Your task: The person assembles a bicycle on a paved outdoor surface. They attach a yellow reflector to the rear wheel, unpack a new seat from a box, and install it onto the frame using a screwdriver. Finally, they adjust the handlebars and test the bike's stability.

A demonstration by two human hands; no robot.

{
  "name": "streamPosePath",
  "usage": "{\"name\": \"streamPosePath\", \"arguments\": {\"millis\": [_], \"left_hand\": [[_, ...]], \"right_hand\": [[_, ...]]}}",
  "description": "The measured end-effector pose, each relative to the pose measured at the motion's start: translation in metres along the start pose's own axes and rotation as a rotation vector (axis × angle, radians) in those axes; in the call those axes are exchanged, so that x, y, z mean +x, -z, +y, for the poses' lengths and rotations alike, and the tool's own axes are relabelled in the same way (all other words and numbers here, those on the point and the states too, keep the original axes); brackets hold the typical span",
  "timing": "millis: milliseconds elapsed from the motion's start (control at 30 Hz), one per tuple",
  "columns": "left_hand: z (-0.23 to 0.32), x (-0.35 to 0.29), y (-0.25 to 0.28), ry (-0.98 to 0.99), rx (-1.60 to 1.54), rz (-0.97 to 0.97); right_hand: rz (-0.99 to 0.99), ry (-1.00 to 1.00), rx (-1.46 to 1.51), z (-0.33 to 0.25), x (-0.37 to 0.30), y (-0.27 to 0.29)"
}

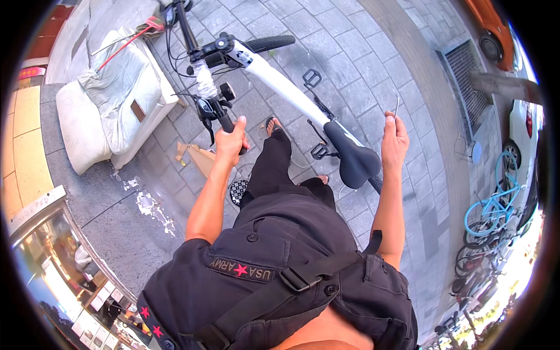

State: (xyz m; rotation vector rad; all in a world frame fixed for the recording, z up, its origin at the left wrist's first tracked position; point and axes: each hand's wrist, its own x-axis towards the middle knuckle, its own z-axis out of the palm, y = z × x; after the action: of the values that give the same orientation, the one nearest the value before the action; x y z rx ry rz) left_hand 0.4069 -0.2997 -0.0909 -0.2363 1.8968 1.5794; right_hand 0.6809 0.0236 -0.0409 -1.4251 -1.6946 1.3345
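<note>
A white bicycle [283, 87] with a black saddle [354, 156] stands in front of me. My left hand [231, 140] is closed around the black handlebar grip [224, 119], just behind the brake lever and bell. White wrapping [204, 80] covers part of the handlebar. Raised to the right of the saddle, my right hand [395, 143] pinches a thin silver rod [398, 105] that looks like a hex key; its lower end is hidden in the fingers. That hand is apart from the bicycle.
A worn white sofa [111, 105] stands at the left, with a red-handled broom [125, 46] on it. Flattened cardboard [201, 158] lies by my feet. A blue bicycle [493, 207], a small stool [475, 153] and parked cars [522, 125] line the right. Grey pavers [402, 204] cover the ground.
</note>
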Motion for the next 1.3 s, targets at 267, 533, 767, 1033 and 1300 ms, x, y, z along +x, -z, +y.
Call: {"name": "streamPosePath", "arguments": {"millis": [267, 533, 767, 1033, 1300], "left_hand": [[0.201, 0.106, 0.139, -0.199, 1.050, 0.041], [0.262, 0.138, 0.119, -0.267, 1.123, -0.022], [0.261, 0.154, 0.135, -0.211, 1.072, 0.012], [0.243, 0.145, 0.113, -0.436, 1.141, 0.360], [0.252, 0.165, 0.080, -0.878, 1.087, 0.668]], "right_hand": [[-0.134, 0.498, -0.451, -0.203, 0.133, -0.137], [-0.126, 1.053, -0.805, -0.303, 0.294, -0.315], [-0.308, 1.318, -0.997, -0.335, 0.336, -0.372], [-0.452, 0.881, -1.222, -0.337, 0.358, -0.382], [-0.533, 1.101, -1.026, -0.358, 0.419, -0.418]]}}
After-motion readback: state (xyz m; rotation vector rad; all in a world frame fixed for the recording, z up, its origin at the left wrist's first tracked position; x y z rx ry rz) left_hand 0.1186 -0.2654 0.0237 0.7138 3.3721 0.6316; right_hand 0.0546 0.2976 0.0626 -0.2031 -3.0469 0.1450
